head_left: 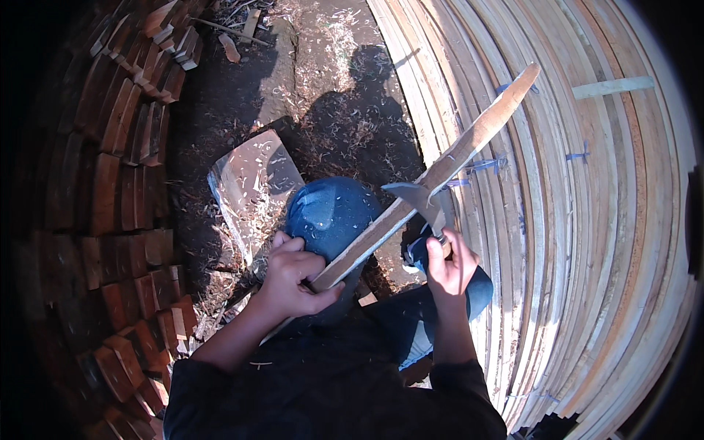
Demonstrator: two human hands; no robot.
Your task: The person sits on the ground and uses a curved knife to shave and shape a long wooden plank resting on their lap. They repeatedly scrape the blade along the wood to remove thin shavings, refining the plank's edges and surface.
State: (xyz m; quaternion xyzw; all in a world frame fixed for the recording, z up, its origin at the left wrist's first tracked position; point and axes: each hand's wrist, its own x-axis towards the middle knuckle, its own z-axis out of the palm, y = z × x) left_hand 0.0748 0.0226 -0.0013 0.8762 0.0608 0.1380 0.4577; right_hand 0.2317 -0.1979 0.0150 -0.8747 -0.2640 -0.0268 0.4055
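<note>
A long, narrow wooden strip (478, 135) slants from my lap up to the far right, its far end tapering to a rounded tip. My left hand (292, 277) is closed around the strip's near end, close to my left knee. In my right hand (450, 265) is the handle of a curved-bladed knife (419, 196). Its dark metal blade crosses the strip around the middle; whether the edge bites into the wood cannot be seen. Fingers wrap the handle and hide most of it.
Long stacked boards (543, 242) run along my right, with a short light stick (613, 87) across them. Reddish wood pieces (110, 191) are piled on the left. A flat slab (253, 172) lies ahead of my knee (326, 209), on ground strewn with wood shavings (359, 132).
</note>
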